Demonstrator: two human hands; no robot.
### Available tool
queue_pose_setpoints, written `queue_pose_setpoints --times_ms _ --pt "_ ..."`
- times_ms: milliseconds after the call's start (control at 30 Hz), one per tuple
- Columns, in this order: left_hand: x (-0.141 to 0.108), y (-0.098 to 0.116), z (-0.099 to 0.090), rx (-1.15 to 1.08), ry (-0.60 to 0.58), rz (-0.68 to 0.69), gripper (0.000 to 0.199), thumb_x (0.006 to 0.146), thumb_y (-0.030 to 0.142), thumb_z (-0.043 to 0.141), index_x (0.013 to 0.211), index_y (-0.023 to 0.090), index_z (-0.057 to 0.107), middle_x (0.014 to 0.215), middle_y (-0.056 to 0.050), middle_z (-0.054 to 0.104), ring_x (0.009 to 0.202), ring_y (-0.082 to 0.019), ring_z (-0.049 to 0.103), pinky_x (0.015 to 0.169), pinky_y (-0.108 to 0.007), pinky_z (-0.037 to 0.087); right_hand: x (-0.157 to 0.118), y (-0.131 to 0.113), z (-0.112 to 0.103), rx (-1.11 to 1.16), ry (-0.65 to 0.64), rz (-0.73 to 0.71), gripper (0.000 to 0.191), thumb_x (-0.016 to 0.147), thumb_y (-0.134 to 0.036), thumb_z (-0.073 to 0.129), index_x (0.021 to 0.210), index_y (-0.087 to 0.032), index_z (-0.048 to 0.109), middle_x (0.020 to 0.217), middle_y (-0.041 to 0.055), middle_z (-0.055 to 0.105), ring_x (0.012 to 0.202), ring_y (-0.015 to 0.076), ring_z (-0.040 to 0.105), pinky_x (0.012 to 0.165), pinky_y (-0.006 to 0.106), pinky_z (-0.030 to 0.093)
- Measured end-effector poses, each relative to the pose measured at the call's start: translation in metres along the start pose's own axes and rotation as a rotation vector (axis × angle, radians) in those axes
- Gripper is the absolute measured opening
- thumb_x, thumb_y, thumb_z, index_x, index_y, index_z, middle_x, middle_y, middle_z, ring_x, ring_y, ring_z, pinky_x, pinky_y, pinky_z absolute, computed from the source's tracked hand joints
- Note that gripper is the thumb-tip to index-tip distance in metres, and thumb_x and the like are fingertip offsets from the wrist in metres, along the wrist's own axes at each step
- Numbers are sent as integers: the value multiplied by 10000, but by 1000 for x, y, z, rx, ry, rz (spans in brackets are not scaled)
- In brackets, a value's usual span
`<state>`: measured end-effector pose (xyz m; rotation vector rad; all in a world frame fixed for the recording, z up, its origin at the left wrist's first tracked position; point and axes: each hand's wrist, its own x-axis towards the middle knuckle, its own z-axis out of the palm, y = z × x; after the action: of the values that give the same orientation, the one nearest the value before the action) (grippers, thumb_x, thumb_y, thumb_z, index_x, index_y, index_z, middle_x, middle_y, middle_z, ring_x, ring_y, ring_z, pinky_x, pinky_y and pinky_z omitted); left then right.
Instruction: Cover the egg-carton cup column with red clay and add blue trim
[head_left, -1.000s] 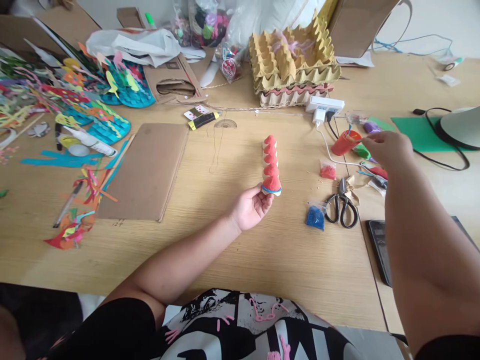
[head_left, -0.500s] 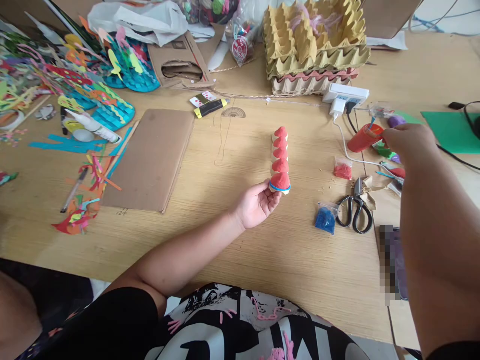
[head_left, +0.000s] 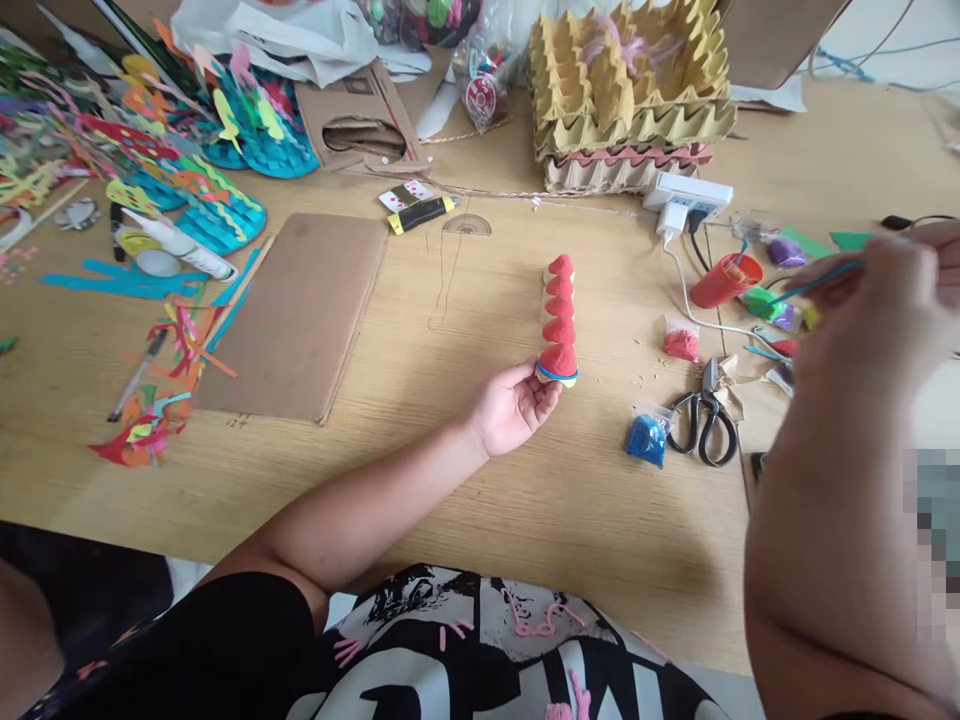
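My left hand [head_left: 517,410] pinches the near end of an egg-carton strip [head_left: 559,318] above the table. Its row of peaks is covered in red, and a thin blue band [head_left: 556,375] runs round the closest peak. Far to the right, my right hand [head_left: 892,295] is raised and blurred, its fingertips closed at the end of a thin blue strip [head_left: 816,281]. Behind it, more blurred fingers [head_left: 941,250] show, seemingly another person's hand. The red cup [head_left: 726,282] stands left of my right hand with a blue-tipped stick inside.
Black-handled scissors [head_left: 703,415] lie beside a blue clay packet [head_left: 647,438] and a red packet [head_left: 681,340]. Stacked egg trays [head_left: 630,100] and a power strip [head_left: 688,192] with cables stand behind. Leftward are flat cardboard [head_left: 292,315], a glue bottle [head_left: 187,248] and coloured paper scraps.
My right hand has moved right and nearer, away from the red cup, and the thin blue strip now shows at its fingers. My left hand keeps the egg-carton strip in place.
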<state>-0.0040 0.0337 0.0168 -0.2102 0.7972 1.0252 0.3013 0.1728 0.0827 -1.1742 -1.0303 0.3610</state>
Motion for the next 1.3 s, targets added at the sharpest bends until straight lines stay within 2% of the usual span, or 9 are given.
queue_pose_setpoints --times_ms 67,133,200,367,567,767,933,1100,1300 --pt "-4 1 4 -8 14 0 271 1155 179 540 1147 185 811 802 -24 751 678 -119 751 690 -209 636 -45 -2 20 136 -73 65 434 1059 -56 728 785 -276 473 539 -117 477 417 83 531 494 279 254" --pt "-7 1 7 -11 20 -8 269 1167 193 535 1095 176 794 788 -23 742 662 -111 746 657 -190 631 -92 -5 36 221 -319 173 340 1064 -326 850 908 -277 551 576 -101 561 438 107 518 470 275 316" --pt "-8 3 8 -8 18 -9 301 1187 212 527 1010 170 767 763 -17 730 652 -100 738 643 -170 622 -130 -10 46 255 -559 268 476 994 -597 911 943 -286 554 573 -94 572 464 119 507 481 267 357" --pt "-5 6 4 1 -10 30 362 1209 216 525 964 163 786 801 -27 766 725 -98 730 752 -177 609 -164 -15 41 249 -891 490 643 834 -822 951 943 -257 663 673 -35 660 556 122 503 517 274 396" --pt "-2 4 1 46 -2 20 437 1217 234 519 888 150 794 816 -43 784 757 -99 740 780 -173 611 -179 -6 27 215 -712 416 646 845 -839 930 1029 -266 694 708 -34 714 583 130 539 554 273 427" --pt "-4 4 1 59 -24 49 365 1202 202 508 1029 155 827 921 -53 846 770 -109 761 780 -174 644 -193 -19 24 178 -858 315 463 975 -679 907 1000 -257 719 855 38 800 744 192 721 674 322 567" --pt "-3 4 1 46 -40 33 363 1209 222 493 1016 136 789 835 -61 804 689 -105 769 666 -154 647 -193 -19 21 25 -799 82 317 1079 -578 812 1058 -267 753 832 26 752 691 183 648 637 348 520" --pt "-2 5 1 27 -36 25 328 1206 216 509 1060 134 791 836 -60 807 697 -111 780 674 -156 649 -192 -18 21 210 -756 246 334 1058 -623 827 1083 -318 691 826 -10 755 642 180 667 614 353 560" --pt "-5 6 3 -1 -11 0 313 1214 220 495 1199 141 797 829 -41 799 700 -120 794 686 -178 650 -166 -28 17 370 -810 505 474 921 -753 895 1072 -315 794 1056 69 892 988 310 862 779 442 688"
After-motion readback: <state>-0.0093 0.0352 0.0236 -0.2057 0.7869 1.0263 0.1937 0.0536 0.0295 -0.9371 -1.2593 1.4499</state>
